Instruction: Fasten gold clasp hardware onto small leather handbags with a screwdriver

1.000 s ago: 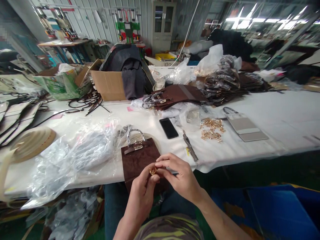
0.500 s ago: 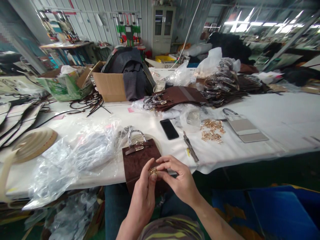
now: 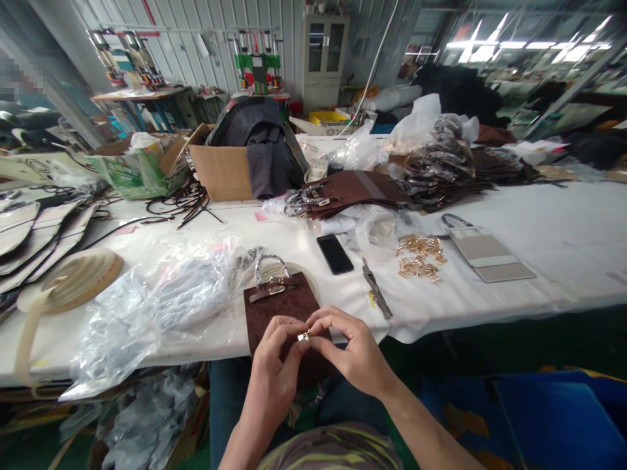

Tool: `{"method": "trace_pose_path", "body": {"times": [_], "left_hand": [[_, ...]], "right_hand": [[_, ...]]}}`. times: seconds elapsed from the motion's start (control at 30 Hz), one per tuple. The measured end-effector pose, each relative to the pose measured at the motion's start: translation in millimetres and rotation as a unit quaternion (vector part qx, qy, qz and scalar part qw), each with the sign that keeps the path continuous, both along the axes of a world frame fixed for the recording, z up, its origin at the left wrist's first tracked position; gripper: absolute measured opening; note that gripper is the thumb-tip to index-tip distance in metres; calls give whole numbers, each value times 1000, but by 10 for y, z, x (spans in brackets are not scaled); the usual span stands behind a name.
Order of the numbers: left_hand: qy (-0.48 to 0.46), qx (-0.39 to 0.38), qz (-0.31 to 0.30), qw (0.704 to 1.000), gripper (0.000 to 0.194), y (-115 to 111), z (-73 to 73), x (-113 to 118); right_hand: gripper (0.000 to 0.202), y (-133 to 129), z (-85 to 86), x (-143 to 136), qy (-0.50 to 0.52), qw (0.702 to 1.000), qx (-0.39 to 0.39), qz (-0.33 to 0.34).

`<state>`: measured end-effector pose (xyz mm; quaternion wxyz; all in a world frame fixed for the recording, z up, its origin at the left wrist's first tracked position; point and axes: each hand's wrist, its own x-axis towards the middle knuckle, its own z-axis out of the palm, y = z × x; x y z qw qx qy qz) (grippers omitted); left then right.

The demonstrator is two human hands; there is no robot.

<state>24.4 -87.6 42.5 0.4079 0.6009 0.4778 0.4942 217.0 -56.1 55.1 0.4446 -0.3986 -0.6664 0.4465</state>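
Note:
A small gold metal fitting [image 3: 304, 336], perhaps a bag lock, is pinched between the fingertips of both hands. My left hand [image 3: 277, 356] grips it from the left, thumb and fingers closed. From the right, my right hand [image 3: 350, 346] meets it with thumb and forefinger. Beneath them a dark brown handbag panel [image 3: 277, 310] lies over the table's front edge, partly hidden by my hands. Its wrapped handle [image 3: 272, 261] and gold clasp [image 3: 277, 285] face the far side. To the right lies a pile of small gold fittings [image 3: 421, 254].
A black phone [image 3: 335, 254] and a grey tool-like piece [image 3: 376, 290] lie right of the panel. Plastic-wrapped items [image 3: 183, 294] and a tape roll [image 3: 81, 277] are left. Behind stand a cardboard box [image 3: 220, 171] and stacked brown panels [image 3: 362, 189]; a beige panel [image 3: 490, 254] lies right.
My left fingers have curled in closer around the gold fitting, which has turned in my fingertips. The whole view has shifted slightly; the panel stays in place on the table.

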Motion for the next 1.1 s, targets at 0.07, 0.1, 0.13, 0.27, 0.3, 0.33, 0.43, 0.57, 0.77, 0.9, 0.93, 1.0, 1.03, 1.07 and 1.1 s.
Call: {"method": "trace_pose_path", "body": {"times": [0.07, 0.1, 0.13, 0.27, 0.3, 0.33, 0.43, 0.57, 0.77, 0.9, 0.93, 1.0, 1.03, 1.07, 1.1], "left_hand": [[1, -4, 9, 1000, 14, 3, 7, -22], [0, -4, 12, 1000, 16, 0, 8, -31], [-3, -2, 14, 1000, 17, -4, 6, -38], [-8, 8, 7, 1000, 21, -16, 1, -34], [-8, 10, 3, 1000, 21, -15, 7, -24], [-9, 15, 0, 1000, 22, -15, 18, -11], [-10, 33, 0, 999, 23, -16, 64, 36], [-23, 15, 0, 1000, 19, -30, 114, 86], [-62, -20, -3, 998, 8, -44, 111, 136], [-38, 39, 4, 999, 19, -51, 67, 146], [-21, 63, 8, 998, 23, -53, 57, 142], [15, 118, 20, 993, 28, -57, 44, 135], [30, 143, 26, 989, 29, -60, 41, 135], [43, 163, 31, 985, 29, -62, 41, 138], [53, 177, 35, 982, 29, -67, 41, 144]], "right_hand": [[6, -25, -22, -21, 15, 1000, -6, -11], [7, -36, -29, -27, 21, 1000, -9, -15], [7, -44, -31, -30, 24, 1000, -14, -16], [7, -51, 13, 0, 19, 1000, -25, 3], [7, -50, 28, 13, 18, 1000, -20, 12], [7, -50, 40, 26, 19, 1000, -12, 20], [7, -61, 26, 63, 21, 999, 43, 24], [13, -98, -91, 93, 10, 991, 130, 14], [18, -111, -173, 150, 1, 987, 161, 23], [8, -68, -101, 231, 33, 996, 72, 42], [9, -53, -79, 249, 37, 997, 61, 40], [14, -20, -41, 275, 26, 996, 78, 33], [15, -6, -24, 281, 15, 994, 100, 30], [15, 5, -10, 283, 3, 992, 124, 29], [15, 12, 2, 280, -9, 989, 145, 31]]}}
